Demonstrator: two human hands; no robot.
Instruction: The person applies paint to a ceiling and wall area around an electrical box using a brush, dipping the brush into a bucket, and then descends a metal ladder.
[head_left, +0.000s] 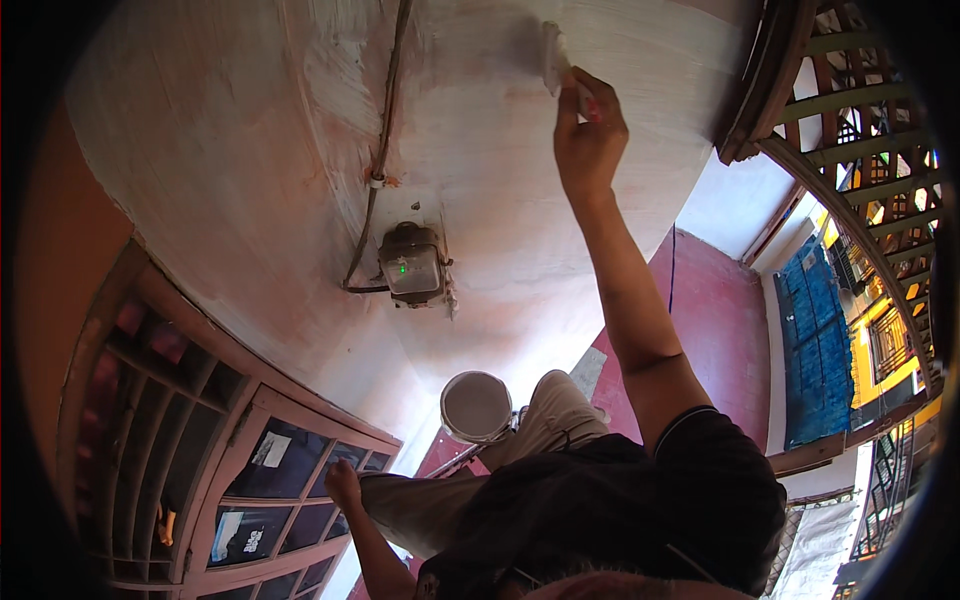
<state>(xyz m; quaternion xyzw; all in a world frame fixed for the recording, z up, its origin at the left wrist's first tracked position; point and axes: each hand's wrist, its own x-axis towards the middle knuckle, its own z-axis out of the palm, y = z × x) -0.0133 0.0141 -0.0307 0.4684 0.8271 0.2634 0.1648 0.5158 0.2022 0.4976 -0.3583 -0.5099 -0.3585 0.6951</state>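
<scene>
My right hand (pixel 592 135) is raised high, its fingers closed round the handle of a paintbrush (pixel 555 58). The brush's pale, paint-covered head lies against the wall (pixel 480 150), which is streaked with thin white paint over a pinkish base. Low on the left, my left hand (pixel 343 483) is curled closed beside the pink-framed window (pixel 290 400). Whether it grips the frame or something small cannot be made out. A white bucket (pixel 477 378) stands below the wall, close to my bent knee, with pale contents inside.
An electric meter box (pixel 410 265) with a green light juts from the wall, fed by a cable (pixel 386 110) running up. Wooden lattice (pixel 865 95) and a blue sheet (pixel 815 340) are at the right. A reddish floor (pixel 715 320) lies far below.
</scene>
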